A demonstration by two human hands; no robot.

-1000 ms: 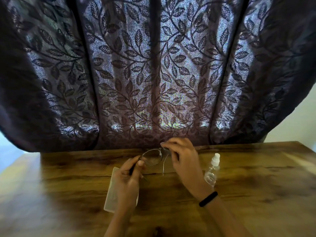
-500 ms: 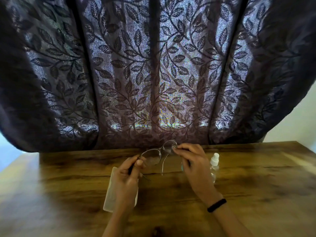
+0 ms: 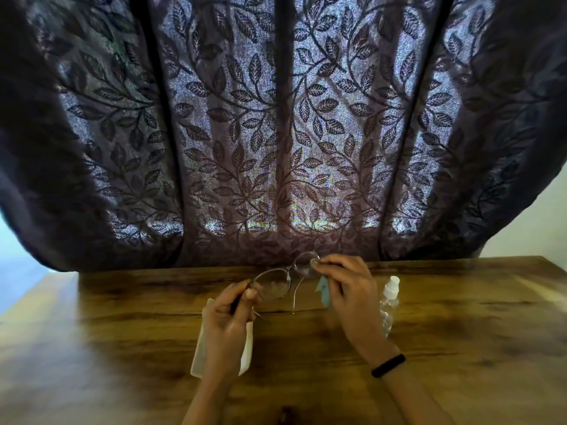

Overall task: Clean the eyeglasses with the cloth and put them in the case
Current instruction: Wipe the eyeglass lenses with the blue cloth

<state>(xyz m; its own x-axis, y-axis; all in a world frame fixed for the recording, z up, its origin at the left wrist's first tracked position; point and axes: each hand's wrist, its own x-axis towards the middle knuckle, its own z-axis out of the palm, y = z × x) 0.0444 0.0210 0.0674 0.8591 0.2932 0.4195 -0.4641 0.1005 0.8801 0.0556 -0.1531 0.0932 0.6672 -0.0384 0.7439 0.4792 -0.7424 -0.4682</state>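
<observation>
Thin-rimmed eyeglasses are held up above the wooden table, tilted with the right lens higher. My left hand pinches the frame at the left lens hinge. My right hand pinches the right lens at its outer edge, and a pale blue cloth hangs from under its fingers. One temple arm hangs down between my hands. A white flat case lies on the table beneath my left hand, mostly hidden by it.
A small clear spray bottle with a white cap stands just right of my right hand. A dark leaf-patterned curtain hangs along the table's far edge. A black band circles my right wrist.
My right hand has moved right and up along the frame to the right lens, and the blue cloth now shows under it. My left hand has kept its hold.
</observation>
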